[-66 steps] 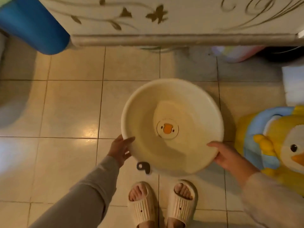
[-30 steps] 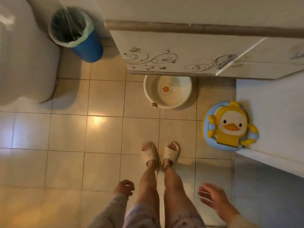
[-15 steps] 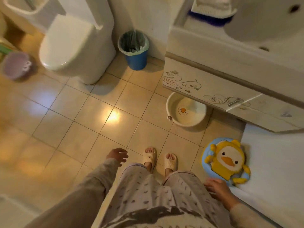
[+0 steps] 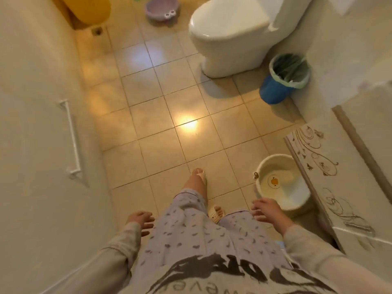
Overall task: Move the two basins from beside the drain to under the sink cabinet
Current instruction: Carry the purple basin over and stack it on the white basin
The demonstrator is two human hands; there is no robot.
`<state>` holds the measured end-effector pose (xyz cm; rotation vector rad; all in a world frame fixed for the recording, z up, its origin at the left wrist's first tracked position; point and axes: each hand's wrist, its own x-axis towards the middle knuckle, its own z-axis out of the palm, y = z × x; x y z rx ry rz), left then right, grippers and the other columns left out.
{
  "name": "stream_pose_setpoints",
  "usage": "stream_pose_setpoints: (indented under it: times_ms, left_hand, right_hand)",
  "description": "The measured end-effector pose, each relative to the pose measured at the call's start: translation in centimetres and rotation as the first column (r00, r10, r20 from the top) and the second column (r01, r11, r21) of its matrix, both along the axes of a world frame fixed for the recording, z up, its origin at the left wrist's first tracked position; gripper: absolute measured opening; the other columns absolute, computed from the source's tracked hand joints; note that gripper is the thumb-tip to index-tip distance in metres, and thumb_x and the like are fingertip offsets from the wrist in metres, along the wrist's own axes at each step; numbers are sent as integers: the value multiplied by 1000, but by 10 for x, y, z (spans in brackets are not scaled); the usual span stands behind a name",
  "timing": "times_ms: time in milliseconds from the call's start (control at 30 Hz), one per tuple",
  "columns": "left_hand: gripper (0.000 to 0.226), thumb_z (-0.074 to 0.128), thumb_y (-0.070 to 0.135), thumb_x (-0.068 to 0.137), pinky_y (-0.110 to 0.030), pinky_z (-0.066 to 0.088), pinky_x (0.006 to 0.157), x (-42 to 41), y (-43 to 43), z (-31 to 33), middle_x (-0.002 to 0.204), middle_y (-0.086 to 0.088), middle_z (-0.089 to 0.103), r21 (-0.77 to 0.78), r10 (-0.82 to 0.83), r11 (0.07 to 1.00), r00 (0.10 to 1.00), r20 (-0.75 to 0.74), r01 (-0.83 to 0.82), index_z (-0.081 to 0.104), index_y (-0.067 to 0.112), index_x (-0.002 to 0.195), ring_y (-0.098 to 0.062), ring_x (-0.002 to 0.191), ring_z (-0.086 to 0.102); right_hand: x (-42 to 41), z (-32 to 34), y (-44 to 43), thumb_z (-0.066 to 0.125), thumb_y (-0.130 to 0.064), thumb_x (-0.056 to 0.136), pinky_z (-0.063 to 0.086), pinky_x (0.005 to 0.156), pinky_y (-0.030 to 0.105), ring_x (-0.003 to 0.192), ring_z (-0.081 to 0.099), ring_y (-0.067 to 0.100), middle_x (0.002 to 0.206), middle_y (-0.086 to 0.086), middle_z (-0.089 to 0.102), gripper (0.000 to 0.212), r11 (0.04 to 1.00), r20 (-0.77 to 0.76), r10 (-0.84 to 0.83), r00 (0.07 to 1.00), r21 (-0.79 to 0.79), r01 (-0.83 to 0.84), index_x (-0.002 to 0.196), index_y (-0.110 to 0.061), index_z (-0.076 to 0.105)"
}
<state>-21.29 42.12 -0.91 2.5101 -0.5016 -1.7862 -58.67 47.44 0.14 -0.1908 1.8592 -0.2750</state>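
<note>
Head cam: cream basin [image 4: 282, 185] at cabinet [image 4: 331, 166] edge.

Single head-worn wide-angle view, looking steeply down and forward over wearer's torso and legs. Both hands near bottom of frame, close to lens. Tiled floor [image 4: 165, 115] fills centre, mid-distance. Toilet [image 4: 231, 32] and floor drain [image 4: 97, 31] far, at top. Sink cabinet [image 4: 331, 166] along right edge, wall at left. No second view.
</note>
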Motion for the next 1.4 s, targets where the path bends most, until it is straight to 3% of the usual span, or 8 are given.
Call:
stream_pose_setpoints:
  times_ms: [267,400,633,867,967,1167,1300,1400]
  left_hand:
    - [35,47,14,93,-26,38,52,25,0,-11,74,-8,57,108,270,957,963,-5,-268,55,-2,123,-21,59,49]
    - [26,51,13,90,-25,37,51,39,-56,-14,69,-10,56,104,349,932,937,-2,-347,59,0,111,-22,56,48]
    - [13,49,13,91,-28,45,59,54,-211,11,75,-4,60,-24,300,953,952,-61,-302,56,8,100,-17,64,54]
    - [13,46,15,92,-28,47,59,51,-349,41,78,-2,63,-163,269,939,942,-200,-303,58,12,89,-16,67,59]
    - [14,45,15,93,-28,48,60,55,-388,42,79,-2,63,-181,263,935,940,-218,-304,59,11,94,-16,68,59]
    - [23,46,13,92,-30,47,65,70,-451,18,88,-8,63,-97,328,936,939,-105,-338,60,6,108,-21,75,58]
    - [31,46,13,92,-34,43,73,81,-483,8,101,-12,60,22,363,932,932,-8,-363,57,1,119,-26,87,54]
    - [24,47,12,92,-33,43,66,87,-508,4,83,-10,61,61,418,906,908,6,-418,59,2,110,-24,71,53]
  right_hand:
    - [29,6,-128,49,-6,91,51,60,28,69,60,19,82,7,64,18,973,22,187,982,-140,-182,103,-7,61]
    - [45,-4,-170,51,-7,89,53,65,31,75,62,22,91,12,65,22,969,10,237,971,-78,-236,108,-5,61]
    - [62,-10,-242,48,5,85,49,56,31,64,56,25,80,18,60,28,979,-12,200,980,50,-200,110,7,60]
    - [68,-6,-314,45,-1,90,47,57,29,73,58,25,100,22,66,25,969,-49,230,972,106,-223,107,4,63]
    - [73,-9,-360,46,-5,92,48,58,30,80,58,28,92,18,63,26,973,-37,209,977,107,-204,113,4,60]
    - [93,-15,-502,47,-9,93,53,78,41,87,59,31,104,22,62,27,962,-29,272,962,20,-272,114,3,59]
    - [104,-4,-611,47,-8,92,50,64,32,76,57,26,92,16,59,25,944,15,324,946,-66,-322,111,1,59]
    - [112,6,-684,48,-12,92,49,64,29,74,59,23,90,12,61,20,905,28,414,910,-120,-408,106,-4,60]
